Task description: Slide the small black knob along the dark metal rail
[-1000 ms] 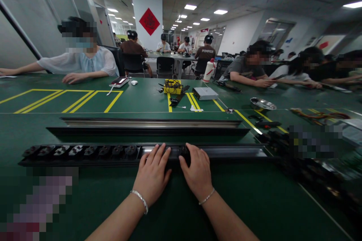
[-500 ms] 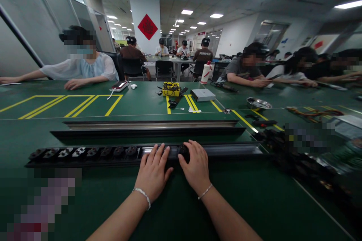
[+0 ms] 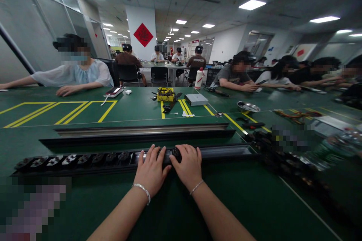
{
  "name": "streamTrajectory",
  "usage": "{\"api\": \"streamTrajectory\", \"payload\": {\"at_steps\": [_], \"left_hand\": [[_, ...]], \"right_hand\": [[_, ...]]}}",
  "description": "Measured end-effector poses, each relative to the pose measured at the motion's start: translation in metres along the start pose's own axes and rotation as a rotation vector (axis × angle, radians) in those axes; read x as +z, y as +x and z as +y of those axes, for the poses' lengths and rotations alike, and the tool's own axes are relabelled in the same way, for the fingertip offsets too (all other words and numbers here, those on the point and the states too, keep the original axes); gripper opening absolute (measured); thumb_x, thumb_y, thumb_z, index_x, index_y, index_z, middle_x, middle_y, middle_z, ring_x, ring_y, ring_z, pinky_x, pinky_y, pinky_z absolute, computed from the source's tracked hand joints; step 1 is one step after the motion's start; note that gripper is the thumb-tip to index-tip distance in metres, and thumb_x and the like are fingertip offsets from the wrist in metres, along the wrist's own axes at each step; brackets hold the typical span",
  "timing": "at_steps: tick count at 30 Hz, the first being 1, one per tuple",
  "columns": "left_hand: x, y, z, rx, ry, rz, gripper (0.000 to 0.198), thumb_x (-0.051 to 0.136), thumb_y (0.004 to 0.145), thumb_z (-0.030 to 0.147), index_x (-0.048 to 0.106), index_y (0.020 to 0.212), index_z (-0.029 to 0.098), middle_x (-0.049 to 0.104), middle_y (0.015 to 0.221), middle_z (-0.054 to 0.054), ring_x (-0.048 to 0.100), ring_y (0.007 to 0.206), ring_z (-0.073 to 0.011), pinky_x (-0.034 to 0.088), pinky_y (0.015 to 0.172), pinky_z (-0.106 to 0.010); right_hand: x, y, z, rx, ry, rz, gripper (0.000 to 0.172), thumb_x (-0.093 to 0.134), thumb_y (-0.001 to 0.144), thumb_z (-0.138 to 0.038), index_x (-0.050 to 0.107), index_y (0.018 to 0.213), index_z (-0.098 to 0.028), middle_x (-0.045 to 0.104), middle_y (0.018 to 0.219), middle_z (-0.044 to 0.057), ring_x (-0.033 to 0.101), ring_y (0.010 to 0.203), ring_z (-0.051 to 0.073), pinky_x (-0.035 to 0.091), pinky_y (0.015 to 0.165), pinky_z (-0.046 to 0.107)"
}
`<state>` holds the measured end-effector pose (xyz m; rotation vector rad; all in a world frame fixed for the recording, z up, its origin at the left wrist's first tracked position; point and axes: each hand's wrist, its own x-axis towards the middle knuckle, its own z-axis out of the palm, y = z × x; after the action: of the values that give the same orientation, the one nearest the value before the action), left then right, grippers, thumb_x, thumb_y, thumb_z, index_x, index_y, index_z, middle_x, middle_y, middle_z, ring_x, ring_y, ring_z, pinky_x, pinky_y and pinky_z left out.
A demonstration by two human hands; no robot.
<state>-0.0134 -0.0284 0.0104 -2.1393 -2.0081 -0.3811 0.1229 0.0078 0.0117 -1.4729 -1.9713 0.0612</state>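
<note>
A long black channel (image 3: 217,153) lies across the table in front of me. Several round-faced black socket modules (image 3: 70,159) sit in a row along its left part. My left hand (image 3: 151,167) rests over the channel's middle, right of that row, fingers stretched and slightly apart. Close beside it, my right hand (image 3: 187,163) has its thumb and fingers around a single black socket module (image 3: 175,153) in the channel. The fingers partly cover this module. Both hands' thumbs are near each other at the channel's front edge.
Behind the channel lie long dark rails (image 3: 135,135). More black modules (image 3: 294,175) are heaped at right, near a plastic bottle (image 3: 336,147). Farther back are a yellow box of cables (image 3: 166,94), a grey box (image 3: 196,99) and a metal bowl (image 3: 248,106). Other people sit around the table.
The camera view has shifted, so the scene appears farther left. My hands are slightly closer together along the channel. The right hand stays at the single socket module.
</note>
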Motion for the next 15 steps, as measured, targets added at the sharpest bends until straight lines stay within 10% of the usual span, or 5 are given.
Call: {"api": "streamTrajectory", "payload": {"at_steps": [15], "left_hand": [[0.0069, -0.0009, -0.0022, 0.027, -0.004, 0.111, 0.046, 0.033, 0.084, 0.042, 0.043, 0.125, 0.024, 0.054, 0.123, -0.008, 0.045, 0.114, -0.0242, 0.023, 0.101, -0.048]], "right_hand": [[0.0045, -0.0025, 0.0009, -0.005, 0.011, 0.037, 0.024, 0.053, 0.077, -0.035, 0.057, 0.098, -0.024, 0.060, 0.104, 0.004, 0.048, 0.104, 0.021, 0.015, 0.102, 0.046]]}}
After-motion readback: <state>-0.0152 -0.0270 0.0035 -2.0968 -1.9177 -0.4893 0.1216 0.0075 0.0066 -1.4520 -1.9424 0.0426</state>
